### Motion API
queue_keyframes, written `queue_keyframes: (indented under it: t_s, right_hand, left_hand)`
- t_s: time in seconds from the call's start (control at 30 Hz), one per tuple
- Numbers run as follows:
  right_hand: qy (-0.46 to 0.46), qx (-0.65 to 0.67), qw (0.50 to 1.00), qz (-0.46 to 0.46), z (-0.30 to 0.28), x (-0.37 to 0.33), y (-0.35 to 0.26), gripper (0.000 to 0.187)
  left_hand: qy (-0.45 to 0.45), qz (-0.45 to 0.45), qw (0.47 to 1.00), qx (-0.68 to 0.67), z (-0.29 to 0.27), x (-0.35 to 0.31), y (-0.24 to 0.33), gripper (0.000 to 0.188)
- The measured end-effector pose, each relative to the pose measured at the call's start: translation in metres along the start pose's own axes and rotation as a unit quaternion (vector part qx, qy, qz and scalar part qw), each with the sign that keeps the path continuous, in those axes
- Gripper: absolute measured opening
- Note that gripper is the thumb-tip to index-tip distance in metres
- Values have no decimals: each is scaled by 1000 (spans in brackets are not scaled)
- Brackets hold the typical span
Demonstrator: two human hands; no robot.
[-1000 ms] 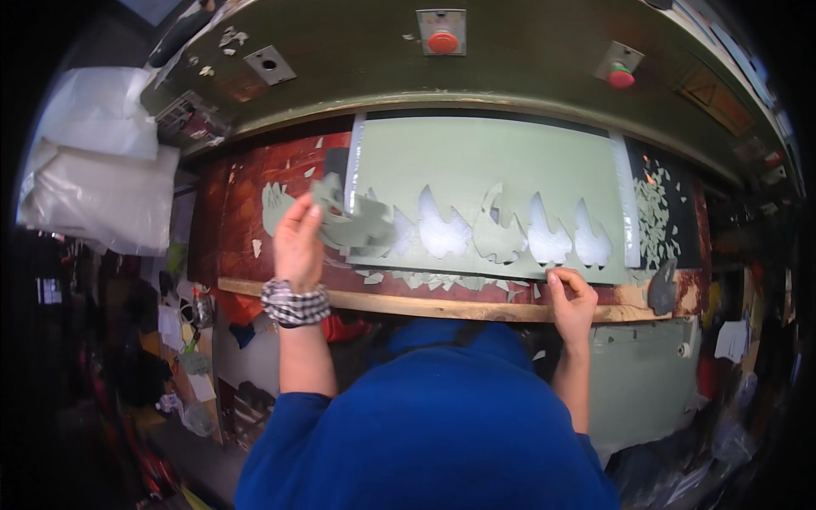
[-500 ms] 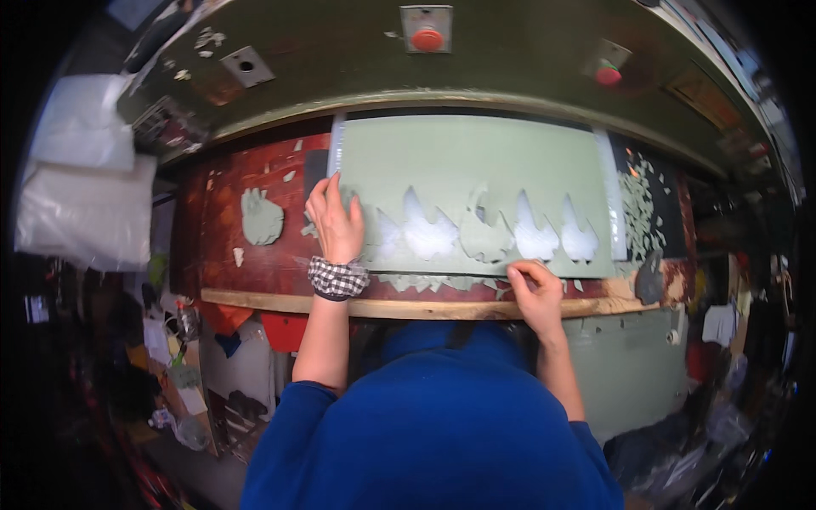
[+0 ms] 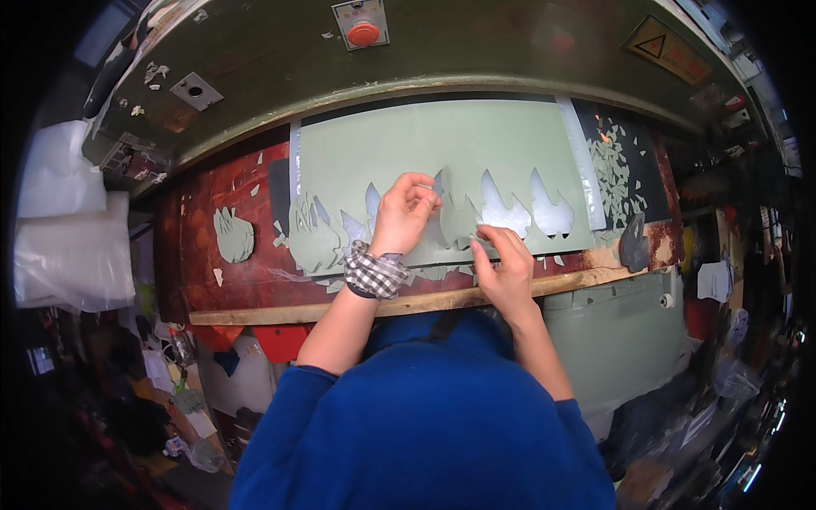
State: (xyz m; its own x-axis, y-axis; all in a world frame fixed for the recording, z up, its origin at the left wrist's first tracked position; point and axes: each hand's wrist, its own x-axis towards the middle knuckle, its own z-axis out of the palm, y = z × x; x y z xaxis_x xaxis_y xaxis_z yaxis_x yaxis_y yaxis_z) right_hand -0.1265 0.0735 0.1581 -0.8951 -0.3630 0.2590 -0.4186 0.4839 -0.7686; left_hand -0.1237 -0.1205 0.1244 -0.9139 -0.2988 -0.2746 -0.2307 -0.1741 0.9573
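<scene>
A pale green sheet point(image 3: 408, 127) lies across the red work surface, with flame-shaped openings along its near edge. My left hand point(image 3: 406, 212), a checked band at its wrist, is over the middle of the sheet. Its curled fingers meet the edge of a tilted flame-shaped green cut-out point(image 3: 444, 204). My right hand point(image 3: 508, 268) is at the lower end of this same piece, thumb and forefinger close together there; the exact contact is hard to see. Left of my left hand, several loose flame-shaped pieces point(image 3: 313, 240) lie on the sheet's near left corner.
A small stack of green cut-outs point(image 3: 234, 235) lies at the left. Green scraps point(image 3: 610, 174) are heaped at the right, near a dark shaped object point(image 3: 633, 244). A wooden strip point(image 3: 425, 304) edges the near side. Behind stands a dark green machine beam with a red button point(image 3: 363, 34).
My left hand has moved right, from the sheet's left end to its middle. My right hand has come up and left onto the cut-out, which is now tilted up. The view has shifted.
</scene>
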Motion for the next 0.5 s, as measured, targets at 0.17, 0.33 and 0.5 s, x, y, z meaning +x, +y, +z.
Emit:
queue_keyframes:
  t_s: [0.17, 0.33, 0.5]
  right_hand:
    - [13, -129, 991, -41, 22, 43, 23, 29]
    - [-80, -259, 962, -26, 42, 65, 69, 37]
    - [-65, -247, 966, -42, 47, 60, 89, 39]
  left_hand:
    - [44, 44, 932, 358, 1, 17, -9, 44]
    - [-15, 4, 920, 392, 9, 17, 2, 27]
    - [-134, 109, 950, 260, 1, -51, 37, 13]
